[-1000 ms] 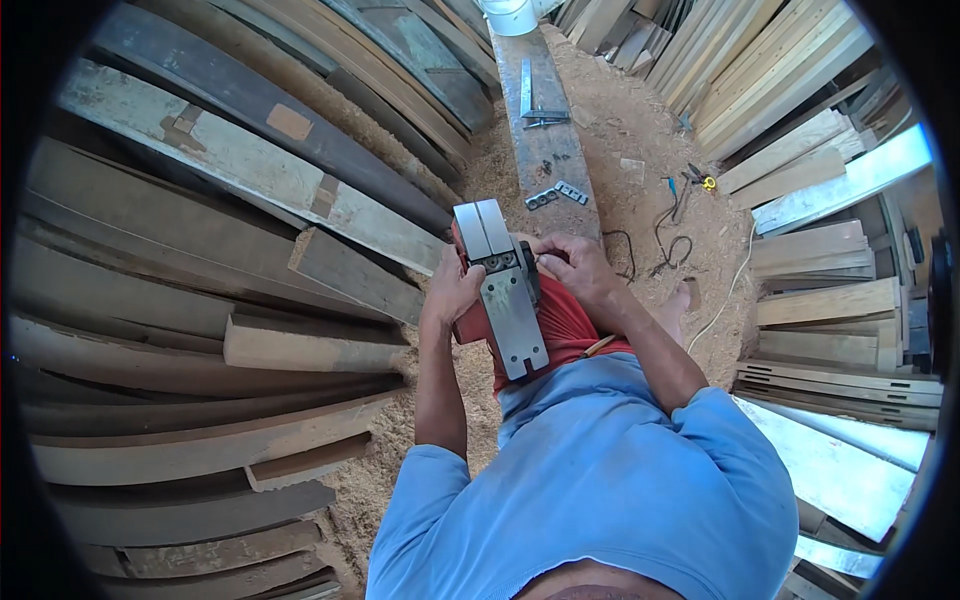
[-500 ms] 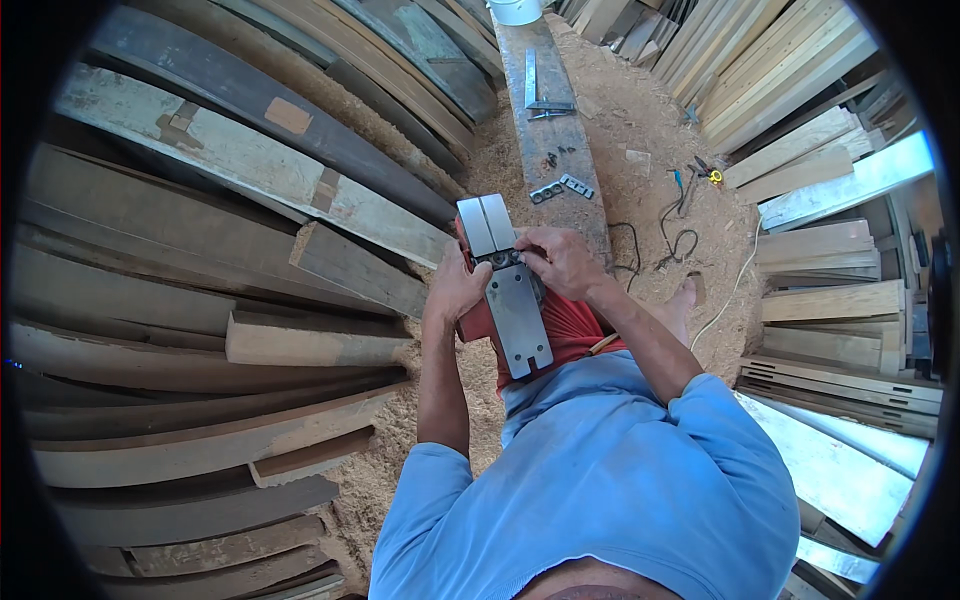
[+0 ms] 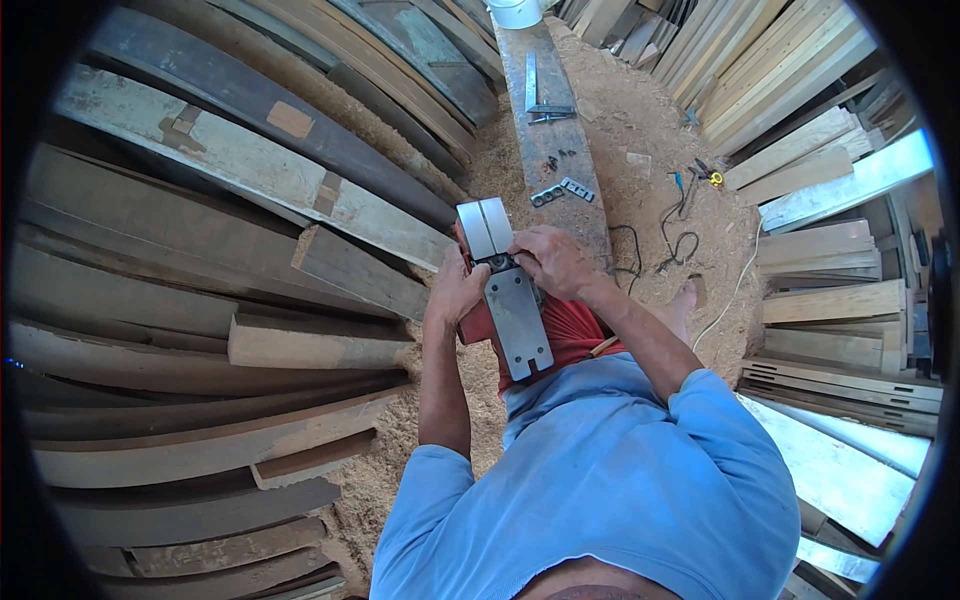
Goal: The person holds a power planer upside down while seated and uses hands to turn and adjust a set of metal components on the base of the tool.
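An electric hand planer point(image 3: 519, 318) lies upside down on my lap, its metal sole plates facing up. Between the two plates sits the dark cutter drum point(image 3: 497, 263). My left hand point(image 3: 455, 292) is closed round the planer's left side, its thumb at the drum. From the right, my right hand point(image 3: 558, 262) reaches in with bent fingers at the drum's right end. Whatever is between those fingertips is hidden. Ahead on a wooden plank point(image 3: 592, 228) lie two slotted metal bars point(image 3: 563, 192) and several small dark pieces point(image 3: 560, 158).
Farther along the plank rest a metal square point(image 3: 533, 85) and a white bucket point(image 3: 516, 12). Stacked boards point(image 3: 300, 265) crowd the left, with more timber point(image 3: 825, 300) on the right. A cable point(image 3: 672, 235) and yellow-handled tool point(image 3: 715, 178) lie on the sawdust-covered floor.
My right hand has shifted slightly; its fingers have drawn back toward the planer's right edge, showing more of the drum. My left hand stays in place.
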A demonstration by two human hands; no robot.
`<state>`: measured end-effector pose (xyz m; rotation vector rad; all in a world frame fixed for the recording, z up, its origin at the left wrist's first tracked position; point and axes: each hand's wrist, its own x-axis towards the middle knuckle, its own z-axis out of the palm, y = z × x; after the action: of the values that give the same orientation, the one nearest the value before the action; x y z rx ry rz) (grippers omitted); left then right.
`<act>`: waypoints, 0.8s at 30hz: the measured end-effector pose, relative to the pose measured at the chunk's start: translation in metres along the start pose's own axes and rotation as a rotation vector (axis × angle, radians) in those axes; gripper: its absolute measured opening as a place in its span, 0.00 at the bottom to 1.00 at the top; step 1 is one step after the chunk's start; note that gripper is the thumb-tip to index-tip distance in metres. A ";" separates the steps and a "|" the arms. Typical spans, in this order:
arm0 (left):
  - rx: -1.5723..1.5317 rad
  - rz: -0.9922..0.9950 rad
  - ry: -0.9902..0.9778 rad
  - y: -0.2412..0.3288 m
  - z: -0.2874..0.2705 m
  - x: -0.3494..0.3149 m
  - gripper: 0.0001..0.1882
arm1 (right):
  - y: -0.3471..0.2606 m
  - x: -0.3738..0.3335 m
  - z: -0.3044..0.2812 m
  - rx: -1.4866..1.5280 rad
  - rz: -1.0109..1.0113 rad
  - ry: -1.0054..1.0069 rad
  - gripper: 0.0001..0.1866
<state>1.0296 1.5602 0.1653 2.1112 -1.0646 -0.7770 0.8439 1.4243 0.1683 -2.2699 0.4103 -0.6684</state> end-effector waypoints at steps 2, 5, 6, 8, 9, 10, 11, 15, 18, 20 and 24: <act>-0.008 -0.003 -0.001 0.001 0.001 0.000 0.30 | -0.002 0.000 -0.003 -0.062 0.003 -0.006 0.07; 0.003 0.005 -0.003 0.001 0.001 0.001 0.31 | 0.001 0.003 -0.005 -0.050 0.048 -0.098 0.07; 0.011 0.008 0.000 0.000 0.001 0.002 0.32 | 0.002 0.004 -0.005 -0.049 0.043 -0.114 0.07; 0.017 0.005 -0.001 0.001 0.002 0.002 0.32 | 0.005 0.004 -0.006 -0.047 0.039 -0.147 0.07; 0.016 -0.001 -0.002 0.001 0.002 0.002 0.32 | 0.006 0.004 -0.005 -0.046 0.055 -0.145 0.07; 0.015 -0.007 -0.002 0.002 0.001 0.001 0.32 | 0.005 0.005 -0.005 -0.044 0.072 -0.142 0.07; 0.016 -0.001 -0.001 0.003 0.001 0.000 0.32 | 0.004 0.006 -0.004 -0.042 0.088 -0.140 0.07; 0.037 -0.025 -0.006 0.009 -0.001 -0.003 0.32 | -0.001 0.006 -0.005 -0.073 0.157 -0.178 0.07; 0.026 -0.026 -0.015 0.013 0.002 -0.004 0.32 | -0.005 0.008 -0.007 -0.107 0.221 -0.199 0.07; -0.003 0.038 0.003 0.013 0.001 -0.001 0.32 | -0.008 0.011 -0.006 -0.137 0.209 -0.204 0.09; -0.086 0.068 0.002 -0.020 0.007 0.009 0.30 | -0.009 0.014 0.001 -0.188 0.226 -0.159 0.13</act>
<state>1.0383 1.5596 0.1440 1.9931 -1.0774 -0.7735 0.8565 1.4247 0.1786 -2.3845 0.6641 -0.3441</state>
